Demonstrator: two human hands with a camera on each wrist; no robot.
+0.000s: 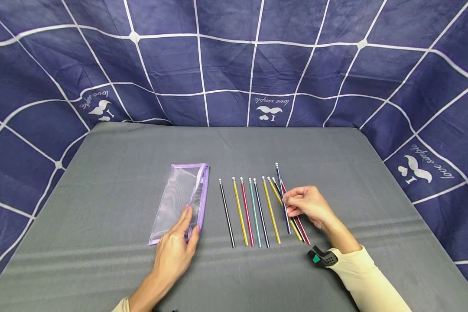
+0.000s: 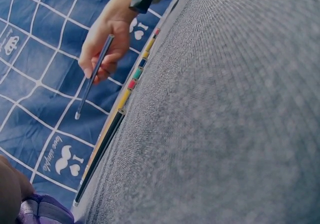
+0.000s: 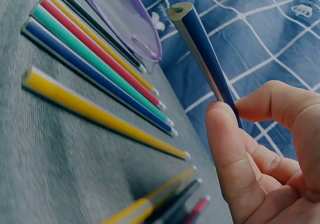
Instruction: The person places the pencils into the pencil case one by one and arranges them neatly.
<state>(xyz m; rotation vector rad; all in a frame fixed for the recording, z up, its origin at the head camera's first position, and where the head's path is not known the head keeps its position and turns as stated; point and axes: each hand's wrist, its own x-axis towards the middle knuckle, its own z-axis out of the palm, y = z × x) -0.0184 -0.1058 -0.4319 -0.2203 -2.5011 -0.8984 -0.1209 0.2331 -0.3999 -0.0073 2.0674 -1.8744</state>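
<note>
A dark blue pencil [image 1: 284, 212] is pinched between the thumb and fingers of my right hand [image 1: 306, 203], raised off the table with its eraser end pointing away. In the right wrist view the blue pencil [image 3: 202, 44] shows its flat, unsharpened end. My left hand [image 1: 175, 249] holds the near part of a clear mesh zip pouch [image 1: 173, 195] with purple trim, whose right side gapes along the zipper. Between the hands lies a spaced row of pencils, among them a black pencil [image 1: 227, 212], a red pencil [image 1: 247, 212] and a green pencil [image 1: 255, 212].
Beneath the right hand a few more pencils lie close together, a red pencil [image 1: 302, 229] among them. Everything lies on a grey cloth-covered table [image 1: 101, 195]. A blue checked curtain [image 1: 226, 65] hangs behind and at the sides.
</note>
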